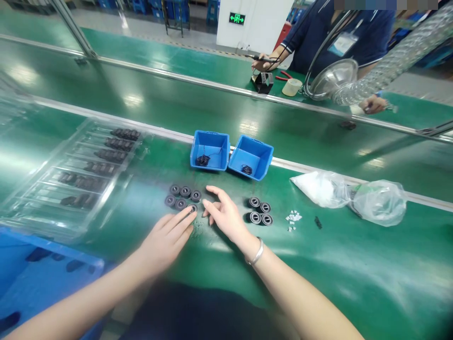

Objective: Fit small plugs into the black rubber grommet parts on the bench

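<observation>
My left hand reaches in with its fingers stretched out, and the fingertips touch a black round part at the near right corner of a group. Beside it are several more black round parts, standing close together in two rows. My right hand, with a silver bangle on the wrist, is held just right of that group, thumb and forefinger apart and nothing between them. Tiny dark bits lie on the green bench under the hands. To the right of my right hand stands a second cluster of black round parts.
Two blue bins hold thin black wires. Small white pieces, a small black piece and clear plastic bags lie rightward. Clear trays with dark parts and a blue crate are left. A co-worker sits opposite.
</observation>
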`<state>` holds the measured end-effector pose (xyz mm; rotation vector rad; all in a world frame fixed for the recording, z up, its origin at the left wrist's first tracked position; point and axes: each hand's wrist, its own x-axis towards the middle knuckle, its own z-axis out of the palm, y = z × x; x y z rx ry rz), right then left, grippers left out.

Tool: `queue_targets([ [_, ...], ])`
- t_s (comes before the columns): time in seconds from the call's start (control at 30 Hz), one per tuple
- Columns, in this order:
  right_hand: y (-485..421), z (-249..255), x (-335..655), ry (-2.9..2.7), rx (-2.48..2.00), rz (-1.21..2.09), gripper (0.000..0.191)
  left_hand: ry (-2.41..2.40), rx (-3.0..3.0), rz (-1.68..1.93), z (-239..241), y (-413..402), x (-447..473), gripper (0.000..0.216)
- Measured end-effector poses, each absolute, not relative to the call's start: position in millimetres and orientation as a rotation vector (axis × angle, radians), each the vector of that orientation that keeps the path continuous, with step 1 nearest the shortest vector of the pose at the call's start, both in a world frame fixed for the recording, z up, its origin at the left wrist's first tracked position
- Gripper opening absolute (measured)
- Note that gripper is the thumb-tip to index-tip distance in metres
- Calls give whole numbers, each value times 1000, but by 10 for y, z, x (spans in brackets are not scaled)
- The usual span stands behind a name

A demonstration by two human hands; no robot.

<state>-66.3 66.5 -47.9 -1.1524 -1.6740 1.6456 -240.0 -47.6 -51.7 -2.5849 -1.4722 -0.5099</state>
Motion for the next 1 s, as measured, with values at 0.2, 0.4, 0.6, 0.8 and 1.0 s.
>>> queue_targets([
  [0.2, 881, -532, -826, -1864, -1023, 1649, 38, -1588, -2535, -574, -452, -284, -2462, 29],
  [0.4, 889, -608, -845, -1854, -1036, 1709, 30, -1567, -2616, -429, -477, -167, -2472, 30],
  [0.6, 858, -629, -864, -1744, -1009, 1781, 34, -1513, -2668, -355, -450, -153, -2498, 28],
  [0.8, 877, -683, -823, -1719, -901, 1866, 40, -1585, -2628, -480, -440, -217, -2470, 31],
  [1.0, 893, -700, -841, -1651, -918, 1900, 39, -1622, -2674, -515, -434, -183, -2450, 31],
])
